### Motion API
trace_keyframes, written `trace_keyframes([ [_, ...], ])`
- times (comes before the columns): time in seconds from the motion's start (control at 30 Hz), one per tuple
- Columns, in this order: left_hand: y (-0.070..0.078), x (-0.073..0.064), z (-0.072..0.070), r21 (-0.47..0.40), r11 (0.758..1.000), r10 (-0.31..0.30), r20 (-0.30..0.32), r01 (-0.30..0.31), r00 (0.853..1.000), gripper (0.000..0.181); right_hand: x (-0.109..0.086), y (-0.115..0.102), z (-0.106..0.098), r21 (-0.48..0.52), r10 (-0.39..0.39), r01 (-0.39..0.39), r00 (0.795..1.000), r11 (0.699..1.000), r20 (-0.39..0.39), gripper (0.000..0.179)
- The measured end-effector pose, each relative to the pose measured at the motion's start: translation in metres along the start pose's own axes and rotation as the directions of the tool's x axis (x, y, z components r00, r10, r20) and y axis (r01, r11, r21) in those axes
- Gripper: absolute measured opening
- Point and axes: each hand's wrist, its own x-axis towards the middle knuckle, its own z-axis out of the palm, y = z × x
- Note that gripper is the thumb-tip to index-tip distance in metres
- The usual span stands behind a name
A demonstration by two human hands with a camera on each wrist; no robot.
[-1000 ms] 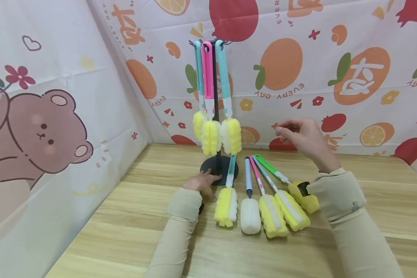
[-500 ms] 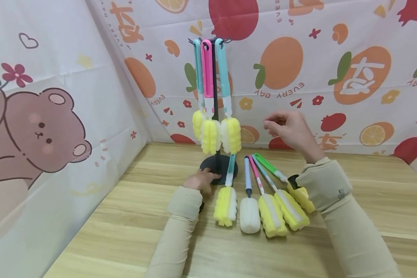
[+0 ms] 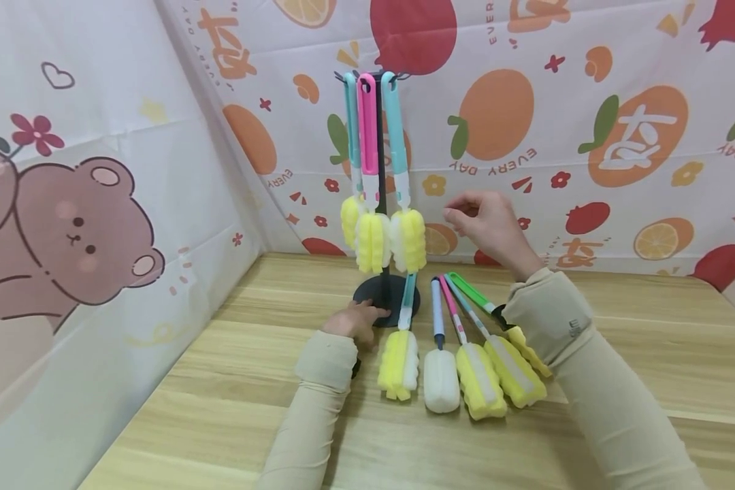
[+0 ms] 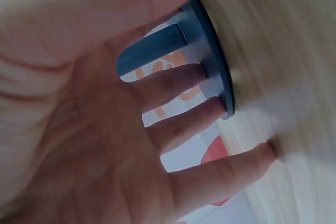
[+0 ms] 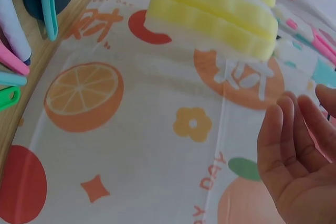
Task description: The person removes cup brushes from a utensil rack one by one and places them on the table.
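Observation:
Fingers of my left hand press on the round black base of an upright stand; the left wrist view shows some fingertips on the base and one on the table. From the stand's top hooks hang a pink-handled sponge brush and two teal-handled ones, one at the right and one at the left. My right hand, fingers loosely bent and holding nothing, hovers right of the hanging brushes. In the right wrist view this hand is apart from the yellow sponge heads.
Several brushes lie on the wooden table: a teal-handled one by the base, a white-headed one, a pink-handled one, another teal-handled one and a green-handled one, partly behind my right sleeve. Printed cloth stands behind.
My right hand has moved left through the air, nearer to the hanging brushes, and its sleeve now covers more of the green-handled brush. The left hand stays on the base.

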Motion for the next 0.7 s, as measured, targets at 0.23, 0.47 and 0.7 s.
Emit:
trace_keyframes([
  [0.23, -0.003, -0.002, 0.002, -0.019, 1.000, 0.002, 0.017, -0.002, 1.000, 0.085, 0.010, -0.003, 0.013, 0.011, -0.014, 0.014, 1.000, 1.000, -0.008, 0.019],
  [0.47, -0.004, -0.004, 0.001, -0.024, 1.000, 0.015, 0.015, -0.015, 1.000, 0.089, 0.018, -0.007, 0.021, 0.043, -0.014, 0.014, 1.000, 0.999, -0.012, 0.019],
  [0.7, -0.004, -0.003, 0.001, -0.021, 1.000, -0.002, 0.013, 0.002, 1.000, 0.088, 0.022, -0.010, 0.024, 0.041, -0.027, 0.027, 1.000, 0.999, -0.009, 0.018],
])
